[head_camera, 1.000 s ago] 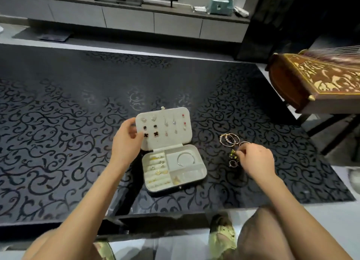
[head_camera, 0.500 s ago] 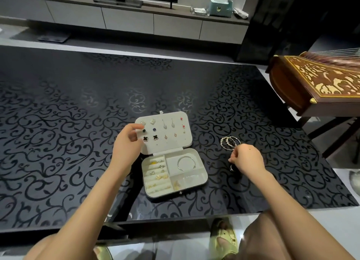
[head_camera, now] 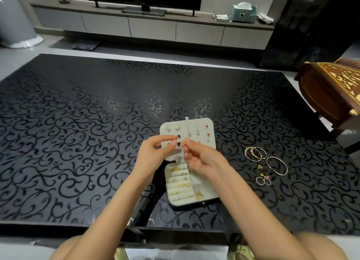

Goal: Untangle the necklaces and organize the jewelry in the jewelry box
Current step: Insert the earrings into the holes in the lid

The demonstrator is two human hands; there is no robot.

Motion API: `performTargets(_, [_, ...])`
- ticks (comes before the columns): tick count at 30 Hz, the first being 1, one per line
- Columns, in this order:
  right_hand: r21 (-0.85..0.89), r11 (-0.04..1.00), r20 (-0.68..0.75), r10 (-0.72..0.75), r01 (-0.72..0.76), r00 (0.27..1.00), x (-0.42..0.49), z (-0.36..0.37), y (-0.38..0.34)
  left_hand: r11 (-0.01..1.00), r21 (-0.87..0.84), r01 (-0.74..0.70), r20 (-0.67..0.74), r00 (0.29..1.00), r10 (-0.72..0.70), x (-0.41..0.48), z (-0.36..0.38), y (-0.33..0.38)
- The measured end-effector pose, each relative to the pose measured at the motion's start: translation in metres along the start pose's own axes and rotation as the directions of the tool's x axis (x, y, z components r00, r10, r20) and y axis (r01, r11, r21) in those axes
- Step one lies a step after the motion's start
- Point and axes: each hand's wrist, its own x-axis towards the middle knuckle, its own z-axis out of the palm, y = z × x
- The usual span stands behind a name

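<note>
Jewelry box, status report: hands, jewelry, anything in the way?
Right hand pinches small gold piece over open jewelry box; left hand alongside, grip unclear. Bangles, rings loose on table right of box. No obstruction seen.

You're working in dim, soft light; pale glare patches sit on the glossy surface (head_camera: 155, 106), lines bow near the edges, and the bottom corners blur.
</note>
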Motion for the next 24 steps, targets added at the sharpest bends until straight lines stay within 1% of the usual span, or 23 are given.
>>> performTargets(2, [0.034,0.999,0.003,0.006,-0.006,1.0,0.007,0.009,0.009,1.0,0.015,-0.004,0.018,1.0,0.004,0.0,-0.002,0.001])
performTargets(4, [0.052,0.999,-0.005,0.001,-0.001,1.0,0.012,0.014,0.014,1.0,-0.006,0.006,0.032,0.999,-0.006,0.001,-0.003,-0.001])
performTargets(7, [0.066,0.998,0.007,0.002,-0.003,1.0,0.014,0.017,0.02,1.0,-0.014,0.02,0.007,1.0,-0.02,0.002,-0.002,-0.004])
performTargets(10, [0.017,1.0,0.011,-0.005,0.005,1.0,0.012,0.019,0.023,1.0,-0.01,0.013,-0.029,1.0,-0.013,0.003,0.0,-0.007])
performTargets(13, [-0.064,0.997,0.001,-0.047,0.047,0.999,0.008,0.017,0.022,0.999,0.018,-0.031,-0.051,0.998,0.032,0.002,0.002,-0.004])
performTargets(15, [-0.108,0.993,-0.011,-0.05,0.049,0.999,0.006,0.015,0.019,0.995,0.075,-0.062,-0.062,0.996,0.067,0.003,0.002,-0.005])
performTargets(17, [-0.155,0.987,-0.016,-0.041,0.038,0.999,0.004,0.013,0.014,0.981,0.175,-0.086,-0.049,0.994,0.096,0.005,0.001,-0.008])
performTargets(20, [-0.209,0.978,-0.02,0.003,-0.008,1.0,0.004,0.011,0.01,0.95,0.293,-0.111,-0.024,0.992,0.123,0.007,0.0,-0.01])
performTargets(24, [-0.116,0.988,-0.006,0.107,-0.107,0.994,0.004,0.009,0.009,0.926,0.347,-0.146,-0.039,0.985,0.169,0.006,0.002,-0.011])
